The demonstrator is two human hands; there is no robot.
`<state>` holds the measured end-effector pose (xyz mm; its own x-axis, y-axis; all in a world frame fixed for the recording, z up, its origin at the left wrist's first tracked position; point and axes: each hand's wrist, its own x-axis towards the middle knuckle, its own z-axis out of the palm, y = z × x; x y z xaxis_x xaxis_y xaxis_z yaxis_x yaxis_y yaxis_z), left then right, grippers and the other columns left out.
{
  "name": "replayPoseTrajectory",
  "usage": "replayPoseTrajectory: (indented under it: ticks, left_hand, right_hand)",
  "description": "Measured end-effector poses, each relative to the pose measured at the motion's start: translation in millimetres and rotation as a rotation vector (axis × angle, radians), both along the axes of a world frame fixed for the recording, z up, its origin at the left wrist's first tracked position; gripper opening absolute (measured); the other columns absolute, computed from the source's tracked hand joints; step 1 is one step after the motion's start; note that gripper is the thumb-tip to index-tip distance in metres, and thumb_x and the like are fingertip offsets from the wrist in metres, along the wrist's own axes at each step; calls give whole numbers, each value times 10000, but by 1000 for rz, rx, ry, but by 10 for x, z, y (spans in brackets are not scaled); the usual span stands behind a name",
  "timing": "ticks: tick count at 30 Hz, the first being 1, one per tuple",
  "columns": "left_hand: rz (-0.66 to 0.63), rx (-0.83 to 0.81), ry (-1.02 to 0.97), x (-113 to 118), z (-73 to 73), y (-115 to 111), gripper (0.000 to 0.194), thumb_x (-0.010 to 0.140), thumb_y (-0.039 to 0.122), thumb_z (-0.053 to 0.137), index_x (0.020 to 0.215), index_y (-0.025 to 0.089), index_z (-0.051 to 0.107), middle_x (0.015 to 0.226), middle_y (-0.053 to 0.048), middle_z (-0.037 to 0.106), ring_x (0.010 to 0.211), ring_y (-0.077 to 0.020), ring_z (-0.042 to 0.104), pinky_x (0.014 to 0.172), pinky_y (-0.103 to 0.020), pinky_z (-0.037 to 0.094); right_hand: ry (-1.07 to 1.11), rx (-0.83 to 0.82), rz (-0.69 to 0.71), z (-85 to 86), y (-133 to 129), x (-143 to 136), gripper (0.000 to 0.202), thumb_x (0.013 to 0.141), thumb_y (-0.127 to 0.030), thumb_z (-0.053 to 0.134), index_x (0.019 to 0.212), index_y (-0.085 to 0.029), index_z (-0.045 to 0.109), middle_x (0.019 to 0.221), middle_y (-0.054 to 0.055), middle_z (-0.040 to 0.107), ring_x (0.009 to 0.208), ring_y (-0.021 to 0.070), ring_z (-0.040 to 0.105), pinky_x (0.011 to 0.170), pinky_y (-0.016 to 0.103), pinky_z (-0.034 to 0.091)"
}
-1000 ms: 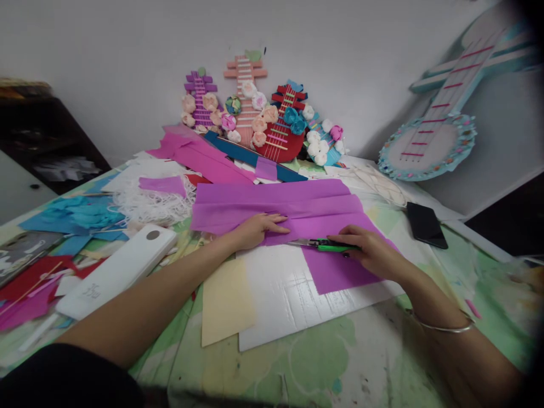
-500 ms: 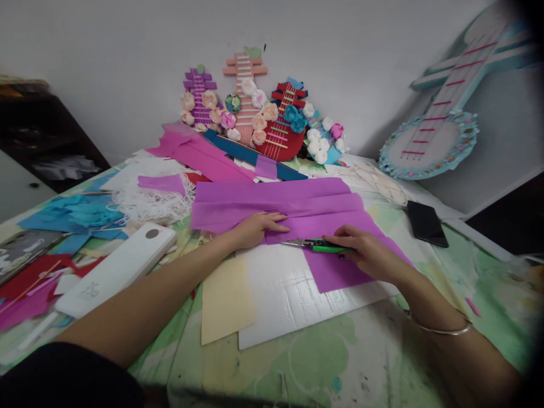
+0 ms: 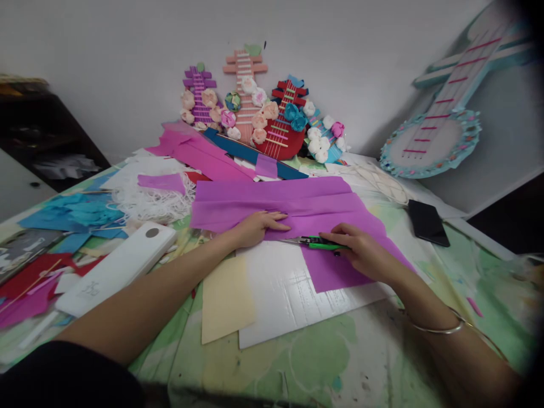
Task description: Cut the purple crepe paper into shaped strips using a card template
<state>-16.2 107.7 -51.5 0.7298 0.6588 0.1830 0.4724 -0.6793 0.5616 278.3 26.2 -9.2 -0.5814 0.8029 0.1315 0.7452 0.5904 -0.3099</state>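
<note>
A wide sheet of purple crepe paper (image 3: 323,204) lies partly over a white board (image 3: 284,300) with cut lines on it. My left hand (image 3: 258,228) rests on the sheet near its front edge, fingers stretched out and pressing it down. In my right hand (image 3: 363,249) is a green utility knife (image 3: 321,243), its blade out and pointing left towards my left hand. The blade lies along the paper's edge, and a flap of the purple paper hangs towards me beneath the knife. A cream card (image 3: 227,300) sits beside the board.
Decorated toy-like lutes (image 3: 280,133) lean on the back wall, and a larger pale blue one (image 3: 431,139) stands right. A black phone (image 3: 428,222) is at the right. To the left lie a white power bank (image 3: 114,272), white shreds (image 3: 148,201) and blue paper (image 3: 80,209).
My right hand and the utility knife have shifted slightly left along the purple paper's edge. My left hand stays in place.
</note>
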Motion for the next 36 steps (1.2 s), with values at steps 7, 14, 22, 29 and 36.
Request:
replayPoseTrajectory:
  ticks: [7, 14, 22, 29, 36]
  left_hand:
    - [32, -29, -126, -47, 5, -19, 530, 815, -22, 368, 1198, 211, 650, 1391, -39, 505, 1310, -196, 448, 1092, -409, 348]
    - [29, -39, -176, -58, -15, -2, 456, 840, 36, 387, 1132, 216, 688, 1352, -39, 549, 1271, -198, 495, 1071, -419, 378]
    - [35, -27, -144, -42, -14, -2, 515, 790, -23, 390, 1109, 240, 697, 1343, -18, 555, 1265, -186, 501, 1077, -416, 368]
    - [33, -18, -113, -27, -6, -4, 523, 781, -52, 404, 1091, 247, 701, 1350, -25, 547, 1267, -178, 498, 1090, -407, 342]
    - [41, -30, -135, -35, 3, -21, 484, 820, -20, 401, 1098, 240, 701, 1351, -27, 549, 1272, -180, 493, 1092, -411, 341]
  right_hand:
    - [49, -43, -23, 10, 26, 108, 656, 716, 38, 413, 1286, -238, 587, 1071, 88, 590, 959, 209, 578, 855, 361, 471]
    - [59, -29, -4, -21, 63, 3, 652, 713, 44, 415, 1293, -200, 585, 1073, 106, 588, 961, 221, 570, 852, 373, 472]
    - [55, 26, 31, -79, 119, -72, 636, 742, 47, 407, 1303, -199, 578, 1074, 113, 585, 969, 222, 560, 867, 372, 469]
    - [28, 62, 26, -42, 47, -14, 667, 721, 57, 397, 1277, -248, 603, 1049, 98, 592, 932, 211, 576, 816, 354, 488]
    - [1, 39, -19, -8, 2, 37, 653, 713, 43, 409, 1276, -226, 601, 1062, 103, 595, 937, 213, 578, 820, 357, 491]
